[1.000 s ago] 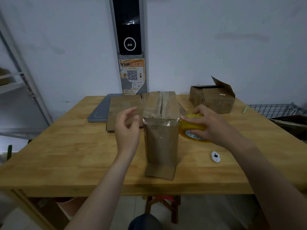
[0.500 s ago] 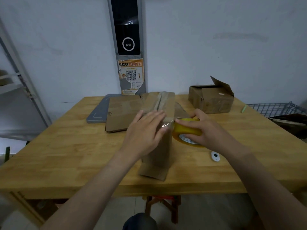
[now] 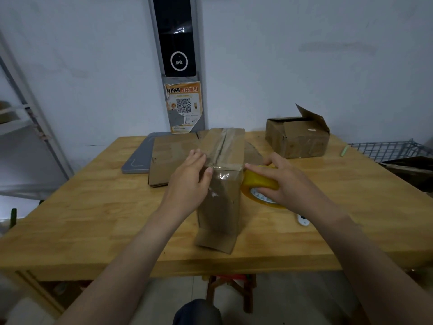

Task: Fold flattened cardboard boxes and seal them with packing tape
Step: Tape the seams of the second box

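A folded brown cardboard box (image 3: 222,198) stands in the middle of the wooden table (image 3: 93,214), with clear tape along its top seam and over its near top edge. My left hand (image 3: 191,181) lies against the box's left side near the top corner, fingers straight, thumb on the near face. My right hand (image 3: 281,181) grips a yellowish roll of packing tape (image 3: 260,184) pressed against the box's right side. A loose flap sticks out at the box's bottom toward me.
Flattened cardboard (image 3: 171,158) lies behind the box on a grey board (image 3: 138,156). Another box (image 3: 297,139) with a raised flap sits at the back right. A small white object (image 3: 303,220) lies near my right wrist. A wire rack (image 3: 386,148) stands to the right.
My left hand came from the air onto the box's near face, then slid to its left top corner. My right hand drew the tape roll close against the box's right side.
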Motion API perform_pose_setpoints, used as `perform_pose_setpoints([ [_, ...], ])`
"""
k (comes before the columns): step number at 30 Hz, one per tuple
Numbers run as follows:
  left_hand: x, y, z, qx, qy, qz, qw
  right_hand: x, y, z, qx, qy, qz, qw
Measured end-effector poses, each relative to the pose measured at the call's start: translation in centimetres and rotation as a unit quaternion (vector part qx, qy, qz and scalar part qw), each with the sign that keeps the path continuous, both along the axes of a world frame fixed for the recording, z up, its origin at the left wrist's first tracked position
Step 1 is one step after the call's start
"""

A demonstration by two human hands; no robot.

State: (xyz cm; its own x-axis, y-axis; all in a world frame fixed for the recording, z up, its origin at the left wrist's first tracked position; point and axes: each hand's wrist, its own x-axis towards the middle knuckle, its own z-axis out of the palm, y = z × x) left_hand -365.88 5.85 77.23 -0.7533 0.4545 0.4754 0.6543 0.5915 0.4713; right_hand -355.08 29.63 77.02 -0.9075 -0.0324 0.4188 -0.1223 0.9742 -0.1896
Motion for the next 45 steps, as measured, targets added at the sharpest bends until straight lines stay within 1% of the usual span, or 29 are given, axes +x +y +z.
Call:
perform_pose_setpoints([
  [4,0.9,0.9,-0.5,0.032,-0.038,0.005,0.999,0.2,-0.6,0.4,0.015,-0.008,-0.017,1.0],
  [8,0.2,0.7,-0.4,0.071,-0.025,0.006,0.997,0.4,-1.1,0.8,0.016,-0.018,-0.025,0.999],
  [11,-0.8,0.9,0.0,0.07,-0.015,0.0,0.997,0.3,-1.2,1.0,0.013,-0.021,-0.026,0.999],
  [13,-1.5,1.0,-0.2,0.07,-0.037,-0.011,0.997,0.1,-1.3,1.0,0.016,-0.023,-0.025,0.999],
  [16,-2.3,1.1,-0.8,0.126,-0.101,-0.037,0.986,0.0,-1.4,1.0,0.013,-0.026,-0.028,0.999],
  [18,-2.6,1.0,-1.0,0.144,-0.121,-0.047,0.981,0.1,-1.5,1.0,0.012,-0.029,-0.03,0.999],
  [19,-2.6,0.9,-1.0,0.132,-0.117,-0.047,0.983,0.1,-1.6,1.1,0.014,-0.03,-0.029,0.999],
  [21,-2.5,0.6,-0.8,0.069,-0.085,-0.037,0.993,0.1,-1.7,1.3,0.015,-0.031,-0.027,0.999],
  [23,-2.2,0.5,-0.1,-0.034,-0.003,-0.012,0.999,0.0,-1.8,1.6,0.017,-0.04,-0.024,0.999],
  [25,-2.0,0.6,1.1,-0.124,0.081,-0.018,0.989,0.0,-1.9,1.8,0.022,-0.043,-0.019,0.999],
  [26,-2.0,0.9,1.6,-0.149,0.097,-0.035,0.983,0.0,-2.0,1.8,0.024,-0.043,-0.015,0.999],
  [28,-2.0,1.7,2.3,-0.181,0.075,-0.052,0.979,-0.1,-2.4,1.9,0.027,-0.039,-0.004,0.999],
  [30,-2.1,2.3,2.5,-0.186,0.018,-0.028,0.982,-0.2,-2.8,1.9,0.033,-0.035,0.0,0.999],
  [32,-2.4,2.3,2.5,-0.161,-0.028,-0.007,0.987,-0.3,-3.0,1.8,0.043,-0.037,-0.001,0.998],
  [33,-2.5,2.2,2.5,-0.143,-0.037,-0.005,0.989,-0.4,-3.0,1.7,0.045,-0.038,-0.001,0.998],
  [37,-2.8,1.5,3.0,-0.072,-0.044,-0.012,0.996,-0.5,-2.8,1.5,0.043,-0.043,-0.004,0.998],
  [40,-3.5,0.7,2.8,-0.017,-0.066,-0.015,0.998,-0.5,-2.7,1.5,0.029,-0.044,-0.002,0.999],
  [42,-4.5,-0.3,2.6,0.026,-0.106,-0.019,0.994,-0.6,-2.7,1.4,0.02,-0.04,0.003,0.999],
  [45,-5.7,-1.6,2.0,0.109,-0.208,-0.036,0.971,-0.8,-2.7,1.5,-0.005,-0.036,0.015,0.999],
])
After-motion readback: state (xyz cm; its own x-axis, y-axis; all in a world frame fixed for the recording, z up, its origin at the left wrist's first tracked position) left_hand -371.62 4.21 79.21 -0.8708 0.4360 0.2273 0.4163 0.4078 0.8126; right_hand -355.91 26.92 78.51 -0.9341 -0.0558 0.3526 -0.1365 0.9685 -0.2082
